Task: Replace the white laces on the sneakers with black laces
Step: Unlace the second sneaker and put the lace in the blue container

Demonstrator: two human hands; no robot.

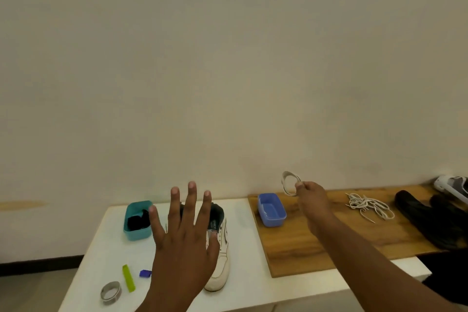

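Note:
A white sneaker (220,258) lies on the white table (253,286), toe toward me and without laces, partly hidden behind my left hand (183,235). That hand hovers above it with fingers spread and straight. My right hand (310,197) pinches a coiled white lace (288,182) in the air, just right of and above the blue tub (271,209). Black laces (138,220) fill the teal tub (136,232) left of the sneaker. A loose white lace (368,206) lies on the wooden board (316,248).
A tape roll (110,292), a green clip (128,278) and a small blue piece (145,273) lie at the table's front left. Black cloth (430,220) covers the board's right end. Another shoe (453,186) shows at the far right edge. A wall stands behind.

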